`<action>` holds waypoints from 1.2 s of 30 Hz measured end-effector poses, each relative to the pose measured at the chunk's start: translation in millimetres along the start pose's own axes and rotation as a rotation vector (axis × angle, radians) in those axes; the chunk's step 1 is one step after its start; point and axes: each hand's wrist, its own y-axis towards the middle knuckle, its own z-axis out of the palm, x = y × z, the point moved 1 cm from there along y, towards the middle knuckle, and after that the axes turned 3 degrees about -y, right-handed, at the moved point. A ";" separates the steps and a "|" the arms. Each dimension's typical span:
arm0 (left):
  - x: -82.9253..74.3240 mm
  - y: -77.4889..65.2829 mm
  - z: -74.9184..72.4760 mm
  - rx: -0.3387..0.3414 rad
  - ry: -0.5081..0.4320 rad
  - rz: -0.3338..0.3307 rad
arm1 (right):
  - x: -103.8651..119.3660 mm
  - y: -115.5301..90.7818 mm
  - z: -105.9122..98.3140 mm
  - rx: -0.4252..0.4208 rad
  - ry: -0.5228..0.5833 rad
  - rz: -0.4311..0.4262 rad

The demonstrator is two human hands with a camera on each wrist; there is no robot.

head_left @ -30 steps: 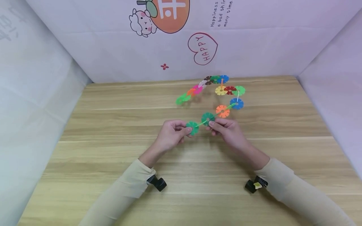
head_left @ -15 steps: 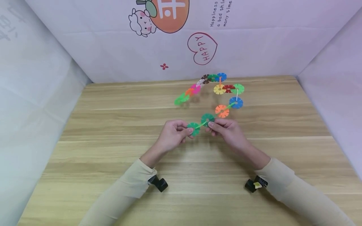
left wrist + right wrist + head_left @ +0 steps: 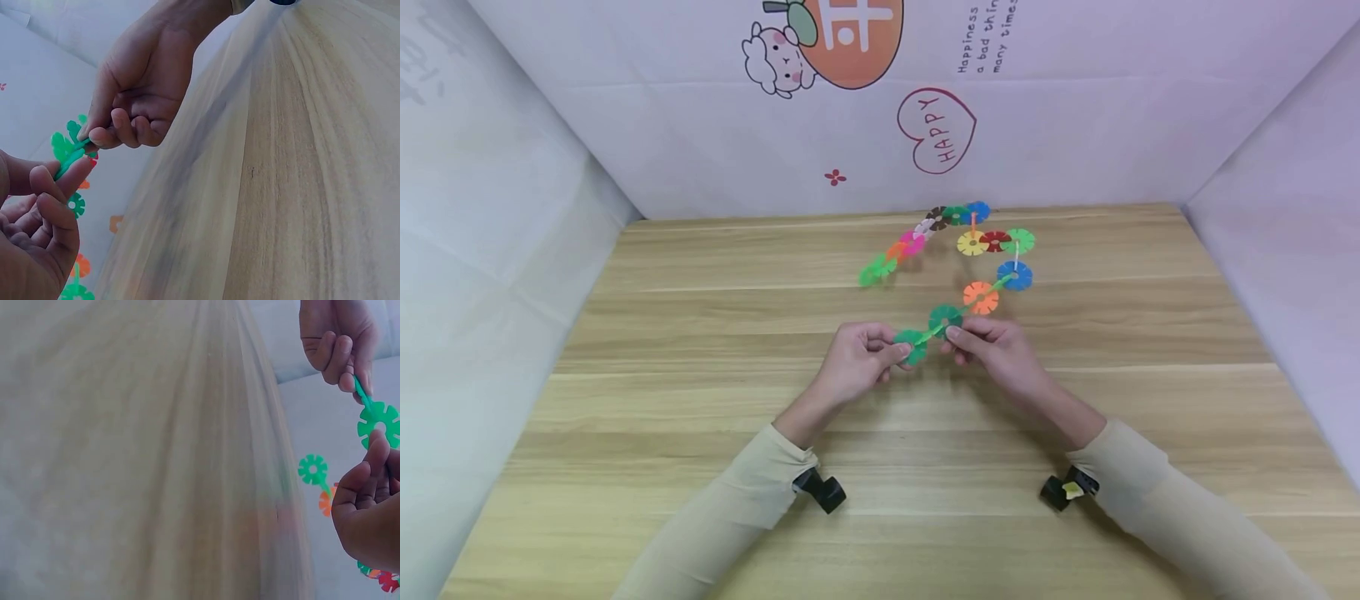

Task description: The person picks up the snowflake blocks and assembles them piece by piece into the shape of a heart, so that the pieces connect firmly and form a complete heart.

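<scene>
A chain of slotted plastic snowflake discs bends across the far middle of the table in the head view. My left hand (image 3: 859, 360) pinches a green snowflake disc (image 3: 906, 337) at the chain's near end, thumb on top. Just right of it, my right hand (image 3: 1003, 357) pinches a darker green disc (image 3: 943, 315). Between them a lime disc (image 3: 931, 333), seen edge-on, links the two. Beyond my right fingers come an orange disc (image 3: 981, 297) and a blue disc (image 3: 1015, 275). Fingers partly cover both gripped discs in the wrist views.
Farther back the chain turns through a yellow disc (image 3: 973, 243) and another blue disc (image 3: 977, 212). Its other end, a light green disc (image 3: 868, 276), lies left of centre. White printed cloth (image 3: 1075, 142) stands behind the wooden table (image 3: 700, 400), with white sides left and right.
Both hands keep their grip on the green discs. My right hand has shifted slightly left and nearer my left hand, and the chain's far part has swung slightly left.
</scene>
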 end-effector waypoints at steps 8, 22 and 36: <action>3.9 0.7 -3.8 0.036 -0.054 -0.017 | 1.2 5.1 -3.2 0.003 -0.013 0.006; 2.5 5.5 5.9 0.010 -0.273 -0.030 | 6.3 0.9 3.3 0.026 -0.036 0.109; 6.6 8.3 16.3 -0.024 -0.198 0.040 | 16.6 -8.8 20.1 -0.070 -0.091 -0.069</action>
